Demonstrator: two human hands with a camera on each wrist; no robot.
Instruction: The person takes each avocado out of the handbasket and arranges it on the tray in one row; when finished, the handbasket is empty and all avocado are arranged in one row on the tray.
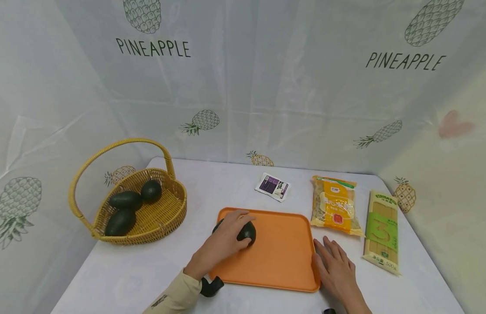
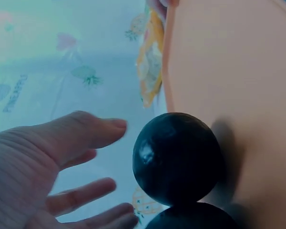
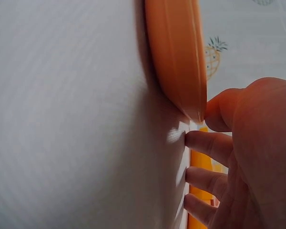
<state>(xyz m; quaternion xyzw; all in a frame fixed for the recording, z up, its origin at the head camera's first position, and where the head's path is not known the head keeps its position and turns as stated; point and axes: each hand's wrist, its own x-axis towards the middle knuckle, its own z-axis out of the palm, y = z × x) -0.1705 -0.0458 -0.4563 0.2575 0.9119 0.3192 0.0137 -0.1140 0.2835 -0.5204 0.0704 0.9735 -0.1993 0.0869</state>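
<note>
Two dark green avocados lie side by side on the left part of an orange tray (image 1: 284,250), partly covered by my left hand (image 1: 226,235) in the head view. In the left wrist view, the nearer avocado (image 2: 176,157) is round and glossy, the other avocado (image 2: 193,219) cut off below it. A gap shows there between the left thumb and the avocado, and the fingers are spread apart. My right hand (image 1: 337,268) rests at the tray's right edge with loosely extended fingers. Its thumb meets the tray rim (image 3: 200,71) in the right wrist view, and its fingertips touch the table.
A yellow wicker basket (image 1: 170,218) with a tall handle stands at the left, holding three avocados (image 1: 125,199). Behind the tray lies a small purple-and-white packet (image 1: 273,186). To the right are a yellow food bag (image 1: 337,205) and a flat noodle pack (image 1: 382,231).
</note>
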